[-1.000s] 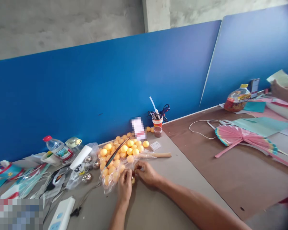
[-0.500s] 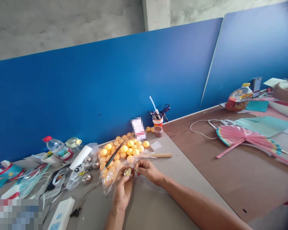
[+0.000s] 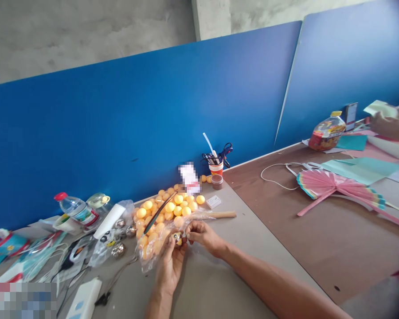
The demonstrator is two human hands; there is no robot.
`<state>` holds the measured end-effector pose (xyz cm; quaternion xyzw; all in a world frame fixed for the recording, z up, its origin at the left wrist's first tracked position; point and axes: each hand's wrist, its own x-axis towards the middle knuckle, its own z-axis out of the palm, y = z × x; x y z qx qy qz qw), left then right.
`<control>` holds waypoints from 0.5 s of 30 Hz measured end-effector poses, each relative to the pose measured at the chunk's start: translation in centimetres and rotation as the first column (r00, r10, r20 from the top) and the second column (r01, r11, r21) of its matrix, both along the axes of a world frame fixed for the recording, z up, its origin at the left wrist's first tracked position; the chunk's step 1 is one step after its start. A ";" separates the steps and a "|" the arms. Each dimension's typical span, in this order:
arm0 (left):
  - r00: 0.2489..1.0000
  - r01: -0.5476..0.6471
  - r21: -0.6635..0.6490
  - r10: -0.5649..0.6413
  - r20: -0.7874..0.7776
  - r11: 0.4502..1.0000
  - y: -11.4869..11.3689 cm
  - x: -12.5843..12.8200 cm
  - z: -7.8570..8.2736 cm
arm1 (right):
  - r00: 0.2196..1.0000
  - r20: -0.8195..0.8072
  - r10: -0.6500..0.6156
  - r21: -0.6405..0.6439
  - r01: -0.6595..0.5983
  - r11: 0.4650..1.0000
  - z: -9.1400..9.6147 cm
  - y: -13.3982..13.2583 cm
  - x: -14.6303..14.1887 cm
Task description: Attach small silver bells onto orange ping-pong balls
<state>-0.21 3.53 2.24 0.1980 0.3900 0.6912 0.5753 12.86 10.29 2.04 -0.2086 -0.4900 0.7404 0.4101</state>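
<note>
My left hand (image 3: pixel 170 262) is closed around a small ball (image 3: pixel 177 239) with a shiny, dark and gold patterned surface. Close against the ball's right side, my right hand (image 3: pixel 203 237) pinches with thumb and forefinger; whatever is between those fingertips is too small to make out. Just beyond both hands lies a clear plastic bag (image 3: pixel 148 262) of orange table tennis balls (image 3: pixel 168 215). A dark, thin stick-like thing (image 3: pixel 159 213) rests across them. To the left sit several silvery patterned balls (image 3: pixel 118 249), similar in size to the held one.
Thin wooden sticks (image 3: pixel 224 215), a small white box (image 3: pixel 214 202) and a cup of tools (image 3: pixel 216 168) stand beyond my right hand. Leftward are a red-capped bottle (image 3: pixel 81 212), cables and a power strip (image 3: pixel 85 299). A pink paper fan (image 3: pixel 335 186) and a co-worker's hand (image 3: pixel 387 126) are at right.
The view has shifted slightly. My left hand has turned the patterned ball a little; my right hand stays pinched beside it. At far right, the co-worker's hand has moved with a pale sheet.
</note>
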 end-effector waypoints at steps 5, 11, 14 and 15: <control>0.996 0.015 0.018 -0.016 0.082 1.000 0.3 -0.1 -0.5 | 1.000 0.012 0.012 0.002 -0.012 1.000 -0.4 0.1 -0.1; 1.000 0.023 -0.013 -0.023 0.016 1.000 0.1 0.1 -0.4 | 0.999 0.015 0.037 -0.011 -0.036 0.999 -0.1 -0.1 0.1; 0.997 0.012 -0.005 -0.013 -0.082 1.000 -0.1 0.2 -0.3 | 0.999 0.006 0.050 -0.018 -0.050 0.999 0.0 -0.1 0.1; 0.994 0.005 0.001 -0.005 -0.112 1.000 -0.2 0.3 -0.3 | 0.999 0.009 0.051 -0.020 -0.050 0.999 0.0 -0.2 0.1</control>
